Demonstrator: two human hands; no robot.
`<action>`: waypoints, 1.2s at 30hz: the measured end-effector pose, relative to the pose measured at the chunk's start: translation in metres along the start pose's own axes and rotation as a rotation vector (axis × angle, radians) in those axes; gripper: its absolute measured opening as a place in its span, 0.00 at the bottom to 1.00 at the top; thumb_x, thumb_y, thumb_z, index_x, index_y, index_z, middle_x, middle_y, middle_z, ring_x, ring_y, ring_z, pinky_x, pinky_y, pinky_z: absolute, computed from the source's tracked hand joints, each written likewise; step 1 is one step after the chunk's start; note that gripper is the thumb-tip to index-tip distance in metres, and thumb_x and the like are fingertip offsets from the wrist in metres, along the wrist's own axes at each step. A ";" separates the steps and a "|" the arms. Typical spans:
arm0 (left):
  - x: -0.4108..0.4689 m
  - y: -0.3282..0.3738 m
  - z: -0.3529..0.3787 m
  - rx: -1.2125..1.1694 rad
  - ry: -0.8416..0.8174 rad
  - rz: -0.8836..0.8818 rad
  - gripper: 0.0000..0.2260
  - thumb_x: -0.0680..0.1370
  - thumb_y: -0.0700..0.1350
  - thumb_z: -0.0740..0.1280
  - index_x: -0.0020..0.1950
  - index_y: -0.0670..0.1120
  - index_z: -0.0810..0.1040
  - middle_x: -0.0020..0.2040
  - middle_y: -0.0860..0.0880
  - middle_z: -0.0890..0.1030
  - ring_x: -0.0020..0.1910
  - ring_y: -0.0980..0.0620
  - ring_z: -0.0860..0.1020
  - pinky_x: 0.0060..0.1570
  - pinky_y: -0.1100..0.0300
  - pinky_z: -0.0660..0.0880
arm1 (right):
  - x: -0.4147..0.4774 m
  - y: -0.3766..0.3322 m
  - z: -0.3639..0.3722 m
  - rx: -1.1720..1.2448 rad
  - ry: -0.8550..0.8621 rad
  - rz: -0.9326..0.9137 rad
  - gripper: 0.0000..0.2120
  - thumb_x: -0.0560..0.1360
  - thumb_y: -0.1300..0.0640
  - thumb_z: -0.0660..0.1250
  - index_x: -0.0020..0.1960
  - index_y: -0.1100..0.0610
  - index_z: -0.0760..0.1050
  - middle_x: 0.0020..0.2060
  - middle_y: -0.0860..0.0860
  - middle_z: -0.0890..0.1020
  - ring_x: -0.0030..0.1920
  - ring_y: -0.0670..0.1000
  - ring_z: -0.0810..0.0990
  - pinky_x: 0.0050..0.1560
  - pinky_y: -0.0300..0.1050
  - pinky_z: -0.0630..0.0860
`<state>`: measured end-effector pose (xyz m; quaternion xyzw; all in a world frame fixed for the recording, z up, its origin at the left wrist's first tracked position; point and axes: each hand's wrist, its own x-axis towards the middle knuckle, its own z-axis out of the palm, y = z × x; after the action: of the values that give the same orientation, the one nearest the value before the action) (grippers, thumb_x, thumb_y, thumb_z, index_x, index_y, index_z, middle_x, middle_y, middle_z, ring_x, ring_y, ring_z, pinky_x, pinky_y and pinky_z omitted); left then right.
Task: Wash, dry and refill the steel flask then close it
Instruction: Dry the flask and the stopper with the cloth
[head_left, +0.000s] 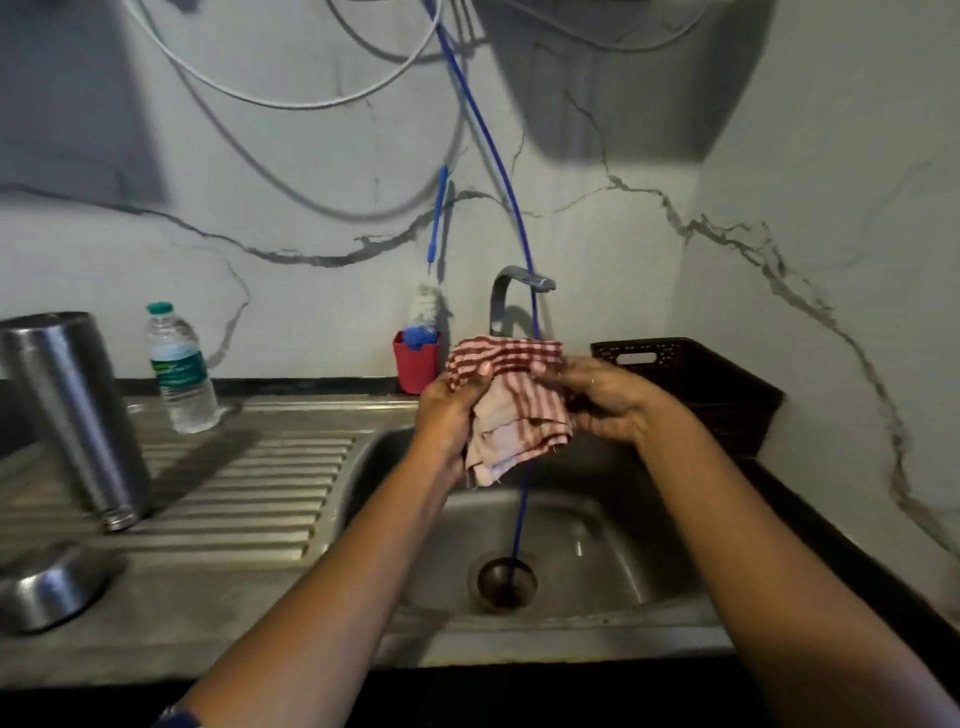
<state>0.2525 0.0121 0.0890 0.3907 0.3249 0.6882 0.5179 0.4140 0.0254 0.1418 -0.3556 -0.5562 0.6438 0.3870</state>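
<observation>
Centre frame: my left hand (452, 415) and right hand (608, 400) both clutch a red-striped cloth (514, 410) above the sink (597, 530). Left edge: steel flask (72, 415), mouth down on the drainboard (249, 478).

Brushed steel flask (72, 410), woven cloth (511, 410)

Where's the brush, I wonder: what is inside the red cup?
The red cup holds a brush, white and blue bristles down, blue handle pointing up. The cup's side hides anything lower inside.
</observation>
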 end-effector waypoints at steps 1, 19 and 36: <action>-0.009 0.010 -0.012 0.007 0.010 0.029 0.06 0.76 0.37 0.67 0.52 0.38 0.80 0.45 0.42 0.84 0.43 0.45 0.83 0.48 0.52 0.80 | 0.001 0.010 0.014 0.008 -0.042 0.050 0.07 0.68 0.62 0.68 0.46 0.59 0.79 0.38 0.53 0.85 0.39 0.49 0.83 0.48 0.47 0.79; -0.076 0.151 -0.178 0.527 0.399 0.234 0.13 0.72 0.33 0.70 0.52 0.47 0.77 0.49 0.47 0.82 0.51 0.49 0.80 0.53 0.53 0.79 | 0.046 0.062 0.197 0.198 -0.048 0.024 0.05 0.73 0.67 0.63 0.43 0.61 0.77 0.32 0.56 0.83 0.32 0.52 0.83 0.35 0.44 0.81; -0.017 0.229 -0.243 1.279 0.809 0.212 0.41 0.66 0.56 0.77 0.74 0.44 0.64 0.69 0.44 0.73 0.65 0.42 0.72 0.60 0.49 0.71 | 0.061 0.100 0.215 0.398 -0.011 0.125 0.05 0.76 0.68 0.61 0.48 0.64 0.75 0.34 0.58 0.84 0.34 0.54 0.84 0.37 0.48 0.81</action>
<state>-0.0626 -0.0724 0.1636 0.3611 0.7853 0.5016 -0.0371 0.1851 -0.0236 0.0685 -0.3026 -0.3969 0.7657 0.4058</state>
